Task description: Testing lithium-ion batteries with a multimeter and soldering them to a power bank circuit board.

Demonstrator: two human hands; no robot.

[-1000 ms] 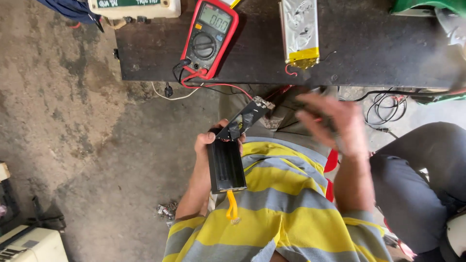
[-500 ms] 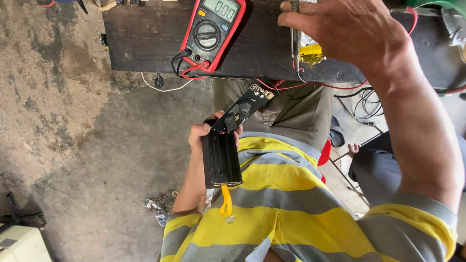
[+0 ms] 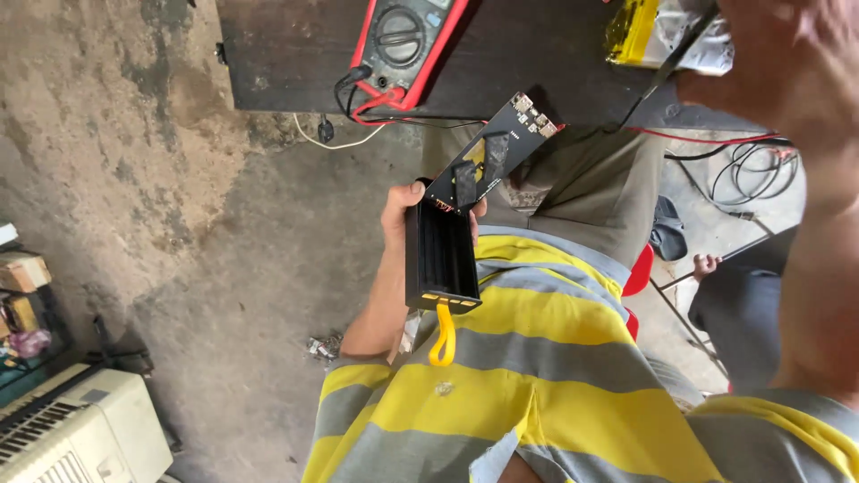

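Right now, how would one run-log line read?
left hand: holds black case | circuit board: sticks out | right hand: raised, blurred | multimeter: on table

Soft, even daylight fills the scene with only faint shadows on the floor (image 3: 206,268), the silver pouch (image 3: 689,40) at the desk's (image 3: 277,63) far edge glares a little, and the raised right hand (image 3: 787,63) is motion-blurred and overbright, while the middle stays sharp.
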